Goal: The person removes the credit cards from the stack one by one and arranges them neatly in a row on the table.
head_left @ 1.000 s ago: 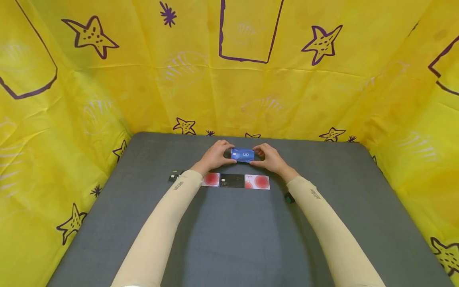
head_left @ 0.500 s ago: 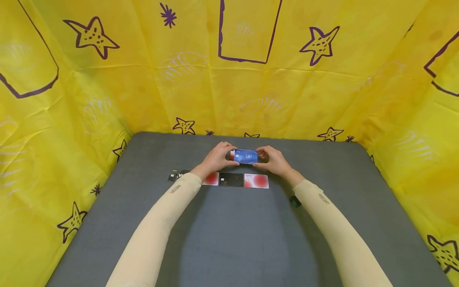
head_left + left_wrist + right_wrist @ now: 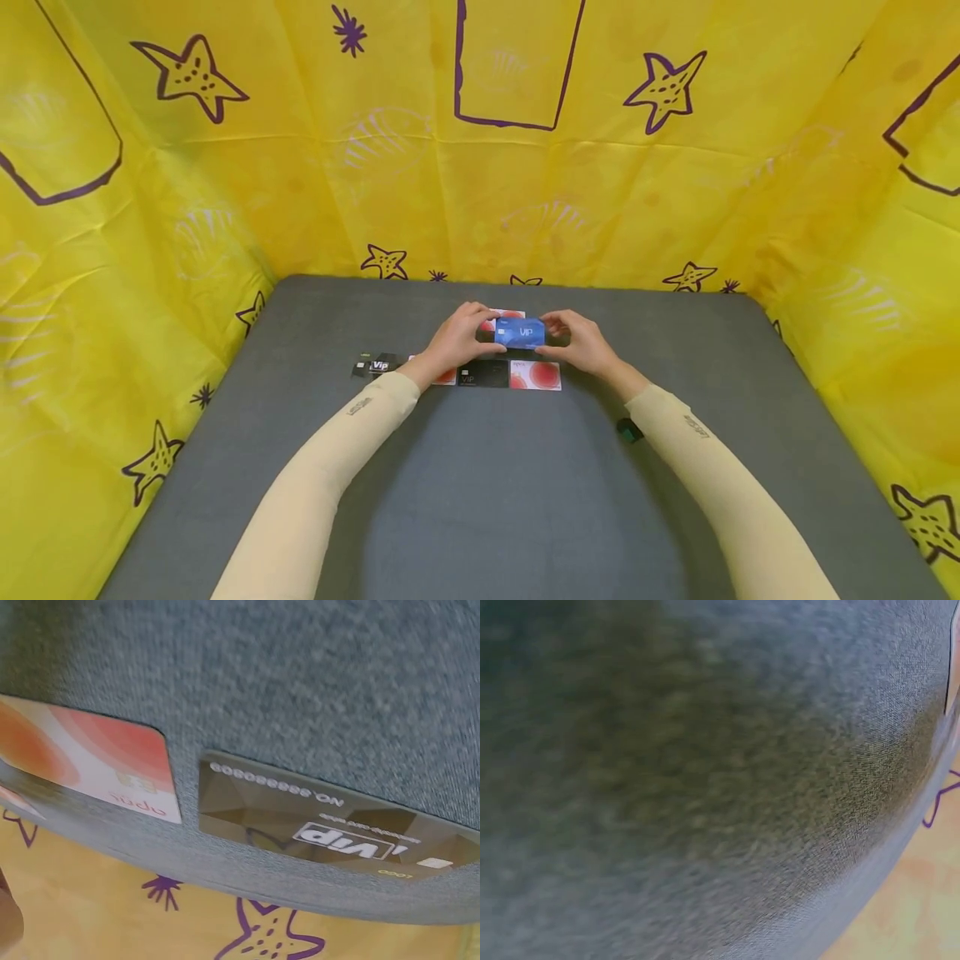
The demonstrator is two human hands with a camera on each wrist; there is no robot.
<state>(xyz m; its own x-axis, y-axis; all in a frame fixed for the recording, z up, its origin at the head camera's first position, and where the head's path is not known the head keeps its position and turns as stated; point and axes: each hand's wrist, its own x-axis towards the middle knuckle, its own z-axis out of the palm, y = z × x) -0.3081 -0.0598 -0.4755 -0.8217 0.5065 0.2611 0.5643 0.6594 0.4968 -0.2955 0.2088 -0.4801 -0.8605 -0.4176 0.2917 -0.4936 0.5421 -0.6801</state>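
A blue VIP card (image 3: 519, 333) is held between both hands in the head view. The left hand (image 3: 455, 335) pinches its left end, with thumb at the near edge and fingers at the far edge. At its right end, the right hand (image 3: 585, 342) grips it the same way. Partly covered behind it, a white card with red circles (image 3: 513, 314) shows on the table. Just nearer lies a row: a black Vip card (image 3: 381, 365), a white-and-red card (image 3: 446, 377) half hidden by the left wrist, a black VIP card (image 3: 483, 374) and another white-and-red card (image 3: 535, 375).
The grey cloth-covered table (image 3: 480, 500) is enclosed by a yellow curtain (image 3: 480, 192) with starfish prints at the back and sides. A small dark device (image 3: 629, 430) shows beside the right sleeve. The left wrist view shows the black Vip card (image 3: 330, 817) close up.
Both hands have shifted right and slightly nearer with the blue card. The white-and-red card behind it has come into view. The row of cards stays where it was.
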